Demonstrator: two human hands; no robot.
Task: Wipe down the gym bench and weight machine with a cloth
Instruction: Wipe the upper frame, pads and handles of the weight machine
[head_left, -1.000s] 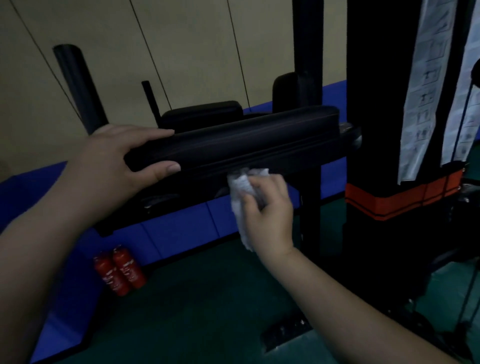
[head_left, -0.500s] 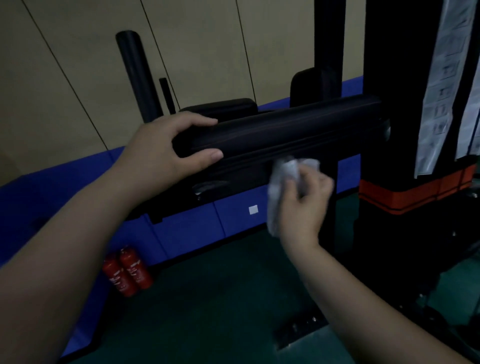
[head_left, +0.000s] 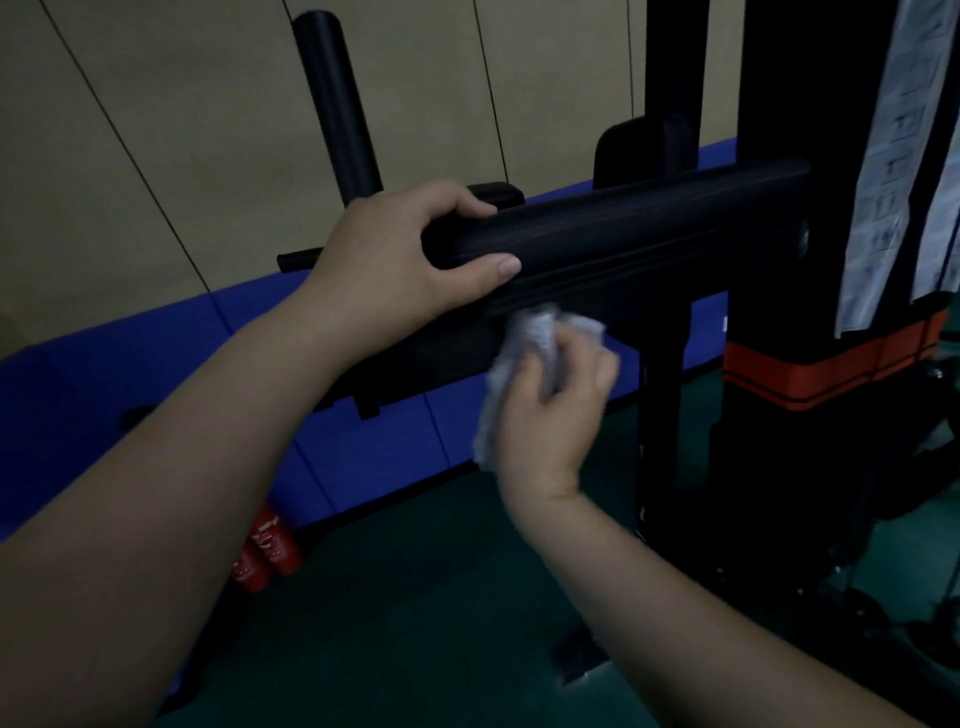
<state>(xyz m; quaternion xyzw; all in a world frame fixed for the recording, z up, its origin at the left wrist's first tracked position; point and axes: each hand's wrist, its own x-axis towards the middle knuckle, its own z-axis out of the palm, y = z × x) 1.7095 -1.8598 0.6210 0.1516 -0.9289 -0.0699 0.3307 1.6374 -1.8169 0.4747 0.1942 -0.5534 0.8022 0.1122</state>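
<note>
Right hand (head_left: 550, 410) clamped a crumpled white cloth (head_left: 524, 358), thumb and fingers curled round it, pressing the wad up against the lower front edge of the long black padded bench cushion (head_left: 623, 239). Half a second before, the cloth sat further right along that edge, so it had travelled left toward the left hand; a second before, it was again near the left hand. Reads as back-and-forth strokes along the cushion's underside lip, wipe still in progress, top face not being touched. Left hand (head_left: 410, 249) wrapped the cushion's left end, fingers over the top, thumb along the front face, same grip as before, apparently steadying it. Right forearm came up from below the cushion, wrist bent back; left forearm reached in from lower left. Right of the cushion: black machine upright (head_left: 810, 156) with an orange band (head_left: 831, 366) and white instruction sheets (head_left: 893, 156). Below the cushion's left end: two red cylinders (head_left: 265, 551) on the green floor (head_left: 415, 597).
</note>
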